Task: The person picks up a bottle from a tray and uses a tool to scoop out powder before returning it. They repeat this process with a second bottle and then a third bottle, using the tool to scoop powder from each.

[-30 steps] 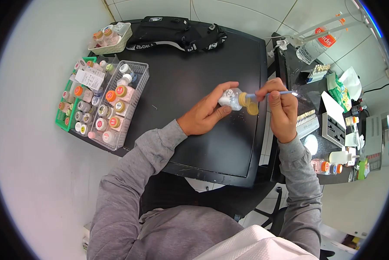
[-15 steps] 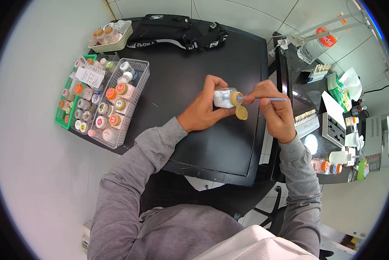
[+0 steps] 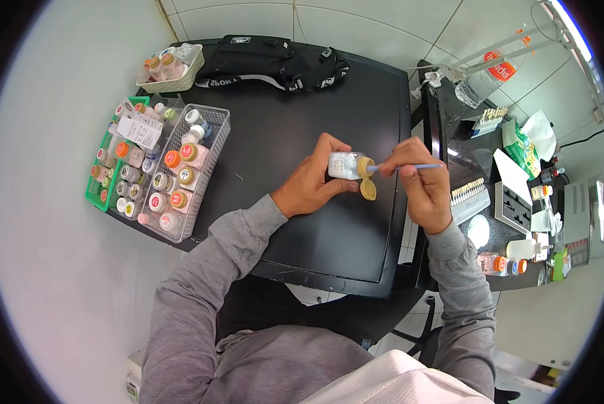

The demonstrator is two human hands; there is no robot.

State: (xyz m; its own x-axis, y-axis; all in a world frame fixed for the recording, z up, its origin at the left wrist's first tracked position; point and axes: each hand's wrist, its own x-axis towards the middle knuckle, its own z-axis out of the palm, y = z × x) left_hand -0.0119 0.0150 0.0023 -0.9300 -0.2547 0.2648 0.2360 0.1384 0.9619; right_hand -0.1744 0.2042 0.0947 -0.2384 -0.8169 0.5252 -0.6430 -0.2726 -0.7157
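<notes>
My left hand [image 3: 307,182] is closed around a small clear bottle [image 3: 343,165] with a label and white contents. The bottle lies tilted on its side above the black table, mouth to the right. Its yellow flip-top cap [image 3: 368,189] hangs open below the mouth. In my right hand [image 3: 426,185] a thin light-blue stick [image 3: 423,166] is pinched between thumb and fingers. The stick's left end meets the bottle's mouth; whether its tip is inside cannot be made out.
A grey basket [image 3: 204,161] and a green basket [image 3: 97,199] of small bottles stand at the left. Behind are a cream basket [image 3: 199,62] and a black bag [image 3: 258,64]. Shade guides [image 3: 472,200], a tissue pack [image 3: 521,151] and a large water bottle [image 3: 476,87] occupy the right-hand counter.
The view has shifted slightly. The bottle has turned a little in my left hand, bringing its label more into sight, and the stick stays at its mouth.
</notes>
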